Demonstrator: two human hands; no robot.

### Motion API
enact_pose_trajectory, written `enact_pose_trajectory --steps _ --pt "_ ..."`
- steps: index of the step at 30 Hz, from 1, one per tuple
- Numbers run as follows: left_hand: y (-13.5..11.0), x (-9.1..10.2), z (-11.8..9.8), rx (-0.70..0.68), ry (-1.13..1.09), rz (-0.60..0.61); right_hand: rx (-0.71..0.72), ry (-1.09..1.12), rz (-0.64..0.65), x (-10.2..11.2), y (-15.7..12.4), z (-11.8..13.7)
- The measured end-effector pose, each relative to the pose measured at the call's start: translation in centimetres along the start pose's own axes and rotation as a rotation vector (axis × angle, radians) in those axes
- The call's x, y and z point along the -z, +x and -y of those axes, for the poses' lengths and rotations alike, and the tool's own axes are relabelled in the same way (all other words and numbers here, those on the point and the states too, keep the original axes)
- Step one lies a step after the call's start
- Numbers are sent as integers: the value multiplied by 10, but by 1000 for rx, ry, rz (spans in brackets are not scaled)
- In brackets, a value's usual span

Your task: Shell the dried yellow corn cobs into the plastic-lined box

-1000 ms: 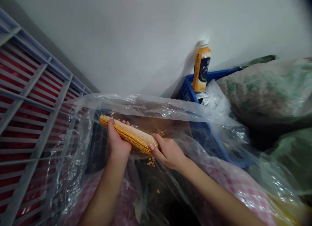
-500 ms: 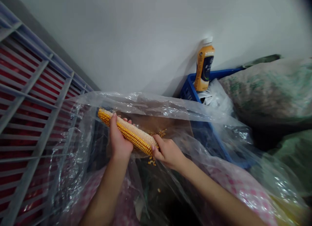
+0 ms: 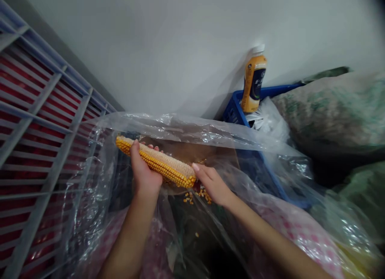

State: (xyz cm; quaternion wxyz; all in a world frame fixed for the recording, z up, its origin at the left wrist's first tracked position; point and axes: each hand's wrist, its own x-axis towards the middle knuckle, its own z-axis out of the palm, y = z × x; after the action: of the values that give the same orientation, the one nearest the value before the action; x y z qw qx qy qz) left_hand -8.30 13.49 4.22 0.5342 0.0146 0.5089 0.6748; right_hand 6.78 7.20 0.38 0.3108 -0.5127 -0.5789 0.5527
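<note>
A corn cob (image 3: 170, 170) with yellow kernels along its lower side lies slanted across the view; the strip along its top is bare and pale. My left hand (image 3: 144, 172) is wrapped round its left half, thumb on the near side and fingertips showing behind. At the right end, my right hand (image 3: 215, 184) grips the cob with the thumb on its tip; the other fingers are partly hidden. Loose kernels (image 3: 189, 198) lie below the right hand, on a clear plastic sheet (image 3: 207, 136) spread under and around the cob.
A pale slatted crate (image 3: 51, 122) with red behind its slats stands at the left. To the right, a yellow bottle (image 3: 253, 84) stands at a blue basket's (image 3: 237, 110) corner. A stuffed bag (image 3: 337, 110) lies beyond it. Pink checked cloth (image 3: 297, 231) shows under the plastic.
The cob's bare strip looks wider, and its right end is more exposed. My right hand has shifted slightly right and down, with its thumb now on the tip. More kernels lie below it.
</note>
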Motion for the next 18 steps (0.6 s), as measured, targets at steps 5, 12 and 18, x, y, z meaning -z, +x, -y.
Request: enact_pose_trajectory --steps 5,12,18 --pt "-2 0 0 19 32 15 86 -319 97 6 -2 8" --pt "-5 -3 2 26 112 37 66 -539 184 3 1 3" --pt "-7 -4 0 40 148 54 76 -370 143 2 0 3"
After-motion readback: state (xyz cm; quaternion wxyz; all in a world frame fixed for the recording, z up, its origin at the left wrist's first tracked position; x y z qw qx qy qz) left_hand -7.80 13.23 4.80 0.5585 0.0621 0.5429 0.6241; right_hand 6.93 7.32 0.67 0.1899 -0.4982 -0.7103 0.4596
